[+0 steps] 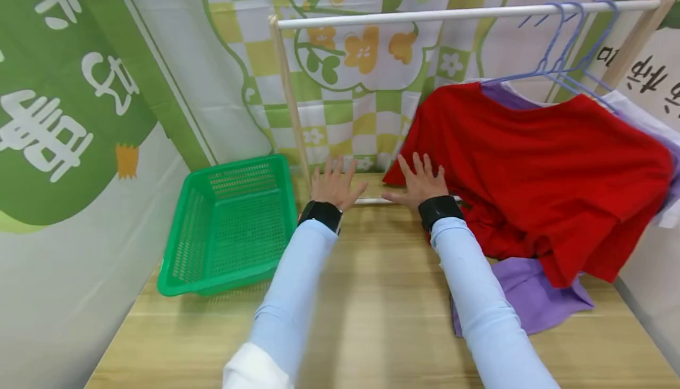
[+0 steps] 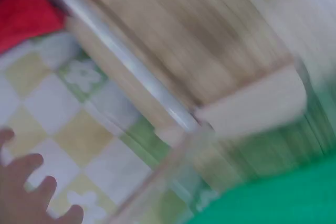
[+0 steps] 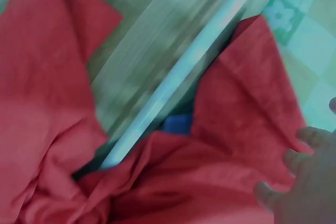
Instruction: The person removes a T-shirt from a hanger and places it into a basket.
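Note:
Both hands reach forward over the table with fingers spread. My left hand (image 1: 336, 188) holds nothing; it is nearest the rack's left wooden post (image 1: 291, 100) and the green basket (image 1: 175, 241). Just left of the red shirt (image 1: 531, 164), my right hand (image 1: 422, 185) is likewise bare of any object. In the right wrist view its fingers (image 3: 299, 161) overlap the red cloth (image 3: 210, 182); whether they touch it I cannot tell. The shirt hangs on the rack, with purple and white garments behind it on blue hangers (image 1: 547, 70).
A white rail (image 1: 425, 17) spans the rack's top, and a lower white bar (image 1: 372, 200) runs near the table. Purple cloth (image 1: 536, 294) lies on the wooden table (image 1: 382, 318) below the red shirt. A patterned curtain (image 1: 340, 111) hangs behind.

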A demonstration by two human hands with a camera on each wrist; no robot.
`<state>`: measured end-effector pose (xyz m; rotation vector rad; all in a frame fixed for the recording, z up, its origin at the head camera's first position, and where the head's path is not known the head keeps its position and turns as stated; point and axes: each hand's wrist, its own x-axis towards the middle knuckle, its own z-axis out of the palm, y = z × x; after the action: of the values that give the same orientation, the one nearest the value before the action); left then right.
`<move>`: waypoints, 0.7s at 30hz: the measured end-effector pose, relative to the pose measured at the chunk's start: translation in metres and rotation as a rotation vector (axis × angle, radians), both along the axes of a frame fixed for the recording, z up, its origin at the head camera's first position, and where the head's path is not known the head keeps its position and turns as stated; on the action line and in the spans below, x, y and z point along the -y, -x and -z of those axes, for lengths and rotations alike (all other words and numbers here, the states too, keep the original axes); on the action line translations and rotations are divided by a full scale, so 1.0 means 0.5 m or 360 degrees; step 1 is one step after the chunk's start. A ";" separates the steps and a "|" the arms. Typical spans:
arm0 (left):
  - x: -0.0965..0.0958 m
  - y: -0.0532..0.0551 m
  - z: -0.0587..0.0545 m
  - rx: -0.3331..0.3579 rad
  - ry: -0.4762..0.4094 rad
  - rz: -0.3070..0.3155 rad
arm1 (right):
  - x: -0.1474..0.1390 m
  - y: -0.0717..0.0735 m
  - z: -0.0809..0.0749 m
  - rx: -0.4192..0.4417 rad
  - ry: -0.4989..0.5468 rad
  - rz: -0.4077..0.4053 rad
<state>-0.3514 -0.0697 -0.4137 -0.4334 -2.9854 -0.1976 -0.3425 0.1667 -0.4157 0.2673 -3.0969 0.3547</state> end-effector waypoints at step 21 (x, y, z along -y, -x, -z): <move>0.111 0.104 -0.228 -0.0248 -0.2223 -0.0177 | -0.242 -0.111 -0.348 -0.1481 0.0543 0.0734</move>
<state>-0.4035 -0.1251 -0.2997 -0.0702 -1.9789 -1.8601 -0.2869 0.2877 -0.2415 -0.2313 -2.0549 0.5315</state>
